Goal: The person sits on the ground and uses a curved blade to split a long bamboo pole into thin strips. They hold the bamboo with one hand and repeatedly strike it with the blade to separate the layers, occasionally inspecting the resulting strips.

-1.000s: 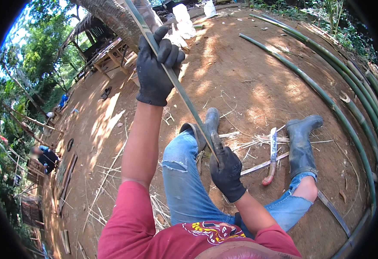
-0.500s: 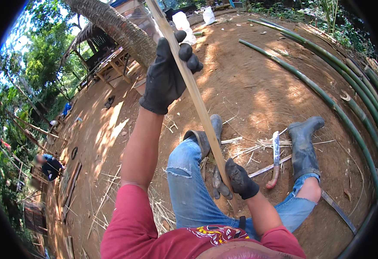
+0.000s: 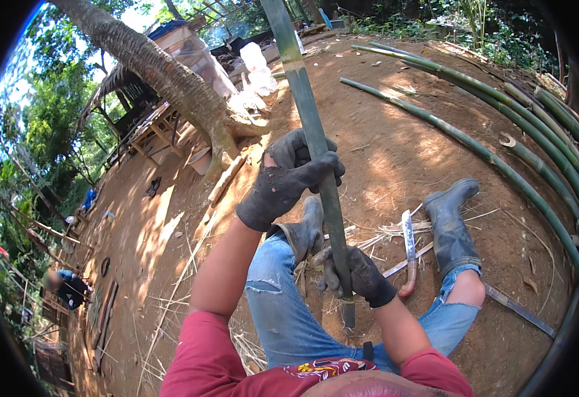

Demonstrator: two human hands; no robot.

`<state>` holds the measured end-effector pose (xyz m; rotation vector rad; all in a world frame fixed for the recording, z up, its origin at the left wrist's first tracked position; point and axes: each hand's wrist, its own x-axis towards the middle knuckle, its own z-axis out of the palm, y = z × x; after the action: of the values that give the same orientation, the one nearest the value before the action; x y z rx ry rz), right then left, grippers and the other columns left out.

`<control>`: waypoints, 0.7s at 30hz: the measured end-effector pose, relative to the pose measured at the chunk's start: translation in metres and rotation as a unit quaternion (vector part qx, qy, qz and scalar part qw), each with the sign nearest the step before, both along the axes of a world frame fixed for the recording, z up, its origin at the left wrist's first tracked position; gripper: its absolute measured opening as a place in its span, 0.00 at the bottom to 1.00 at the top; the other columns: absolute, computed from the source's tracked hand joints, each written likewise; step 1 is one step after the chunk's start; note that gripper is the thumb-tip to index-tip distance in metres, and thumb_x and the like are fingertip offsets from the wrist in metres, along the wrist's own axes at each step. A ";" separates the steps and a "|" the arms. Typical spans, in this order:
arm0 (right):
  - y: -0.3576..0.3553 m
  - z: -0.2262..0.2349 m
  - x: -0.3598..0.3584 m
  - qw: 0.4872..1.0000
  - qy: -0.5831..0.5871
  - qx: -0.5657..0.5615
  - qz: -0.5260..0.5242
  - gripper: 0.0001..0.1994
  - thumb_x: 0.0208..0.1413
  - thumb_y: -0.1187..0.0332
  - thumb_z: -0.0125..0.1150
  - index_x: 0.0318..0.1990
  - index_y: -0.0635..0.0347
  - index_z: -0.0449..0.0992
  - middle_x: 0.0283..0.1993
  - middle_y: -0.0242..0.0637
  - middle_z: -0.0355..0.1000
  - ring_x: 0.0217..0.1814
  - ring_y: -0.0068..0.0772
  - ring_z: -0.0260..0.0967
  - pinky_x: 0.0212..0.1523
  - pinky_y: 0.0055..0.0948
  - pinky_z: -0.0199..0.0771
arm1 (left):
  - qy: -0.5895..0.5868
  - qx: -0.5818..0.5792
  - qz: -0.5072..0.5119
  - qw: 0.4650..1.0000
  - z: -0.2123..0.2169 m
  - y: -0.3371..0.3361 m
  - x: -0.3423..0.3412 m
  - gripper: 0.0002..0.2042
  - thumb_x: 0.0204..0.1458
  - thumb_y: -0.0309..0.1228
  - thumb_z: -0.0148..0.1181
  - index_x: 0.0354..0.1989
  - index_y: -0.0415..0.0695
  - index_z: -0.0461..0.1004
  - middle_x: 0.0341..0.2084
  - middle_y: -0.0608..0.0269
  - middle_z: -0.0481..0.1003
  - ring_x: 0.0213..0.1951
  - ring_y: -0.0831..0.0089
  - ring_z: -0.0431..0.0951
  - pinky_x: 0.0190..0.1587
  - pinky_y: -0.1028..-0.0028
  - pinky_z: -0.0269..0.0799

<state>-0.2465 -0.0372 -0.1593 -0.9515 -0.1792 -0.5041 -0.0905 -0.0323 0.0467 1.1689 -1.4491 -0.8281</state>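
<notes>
A long split bamboo strip (image 3: 320, 142) stands steeply before me, its green outer face showing, with a paler band near the top. My left hand (image 3: 292, 173), in a dark glove, is closed around its middle, thumb across the front. Lower down, my right hand (image 3: 363, 272), gloved too, grips the strip near its bottom end between my legs. A grey tip shows just under that end; I cannot tell what it is. On the ground beyond my right hand lies a machete (image 3: 408, 246) with a reddish-brown handle, among thin bamboo shavings (image 3: 395, 230).
Long green bamboo poles (image 3: 474, 144) lie along the right. Another long flat blade (image 3: 519, 309) rests beside my right knee. A leaning tree trunk (image 3: 150, 63), a white bag (image 3: 257, 69) and a thatched shelter (image 3: 127, 83) stand ahead left. A person (image 3: 71, 289) crouches far left.
The strip has turned from its pale inner face to its green one. My left hand has come down along it and closed around it, while my right hand stays near the bottom.
</notes>
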 end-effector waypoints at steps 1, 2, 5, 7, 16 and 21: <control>-0.002 0.002 -0.002 0.998 0.042 -0.038 -0.023 0.43 0.61 0.31 0.34 0.54 0.70 0.70 0.20 0.33 0.68 0.22 0.28 0.71 0.28 0.26 0.74 | 0.000 -0.001 0.002 1.000 0.001 -0.001 -0.002 0.13 0.55 0.30 0.62 0.44 0.39 0.70 0.30 0.55 0.79 0.30 0.71 0.81 0.28 0.75 0.75; -0.001 0.004 -0.003 0.999 0.037 -0.021 -0.020 0.41 0.63 0.34 0.33 0.52 0.71 0.70 0.18 0.34 0.67 0.19 0.28 0.69 0.31 0.29 0.75 | -0.004 -0.011 0.004 1.000 -0.001 -0.003 -0.001 0.13 0.56 0.31 0.61 0.45 0.38 0.70 0.29 0.55 0.79 0.30 0.71 0.81 0.29 0.74 0.75; 0.001 0.006 -0.004 1.000 0.016 0.016 -0.005 0.37 0.67 0.40 0.32 0.49 0.74 0.71 0.15 0.36 0.66 0.12 0.29 0.64 0.37 0.36 0.77 | -0.003 -0.044 0.002 0.999 -0.006 -0.011 0.002 0.14 0.60 0.36 0.57 0.46 0.37 0.71 0.29 0.56 0.78 0.29 0.71 0.80 0.30 0.73 0.76; -0.003 0.000 -0.004 1.000 -0.004 0.021 0.013 0.37 0.67 0.40 0.32 0.48 0.74 0.72 0.15 0.36 0.66 0.12 0.29 0.64 0.37 0.36 0.77 | 0.014 -0.067 -0.009 0.998 -0.002 -0.017 0.000 0.16 0.63 0.39 0.53 0.47 0.37 0.72 0.27 0.59 0.77 0.28 0.71 0.79 0.31 0.72 0.76; -0.015 -0.014 -0.004 0.993 0.079 -0.075 -0.043 0.41 0.64 0.35 0.31 0.45 0.73 0.74 0.14 0.33 0.65 0.13 0.25 0.64 0.34 0.34 0.78 | 0.060 -0.201 0.063 0.976 0.097 -0.069 0.041 0.26 0.63 0.49 0.51 0.53 0.33 0.65 0.25 0.69 0.64 0.27 0.77 0.67 0.30 0.78 0.67; -0.023 -0.016 -0.011 0.992 0.080 -0.096 -0.017 0.42 0.65 0.35 0.30 0.45 0.75 0.74 0.14 0.33 0.66 0.13 0.25 0.64 0.34 0.33 0.78 | 0.228 -0.262 0.037 0.937 0.142 -0.094 0.072 0.16 0.62 0.34 0.53 0.55 0.41 0.64 0.24 0.66 0.66 0.30 0.71 0.70 0.40 0.69 0.72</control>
<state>-0.2571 -0.0600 -0.1749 -1.1795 -0.0670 -0.4450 -0.0188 -0.1264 0.1892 0.5710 -1.1285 -0.5581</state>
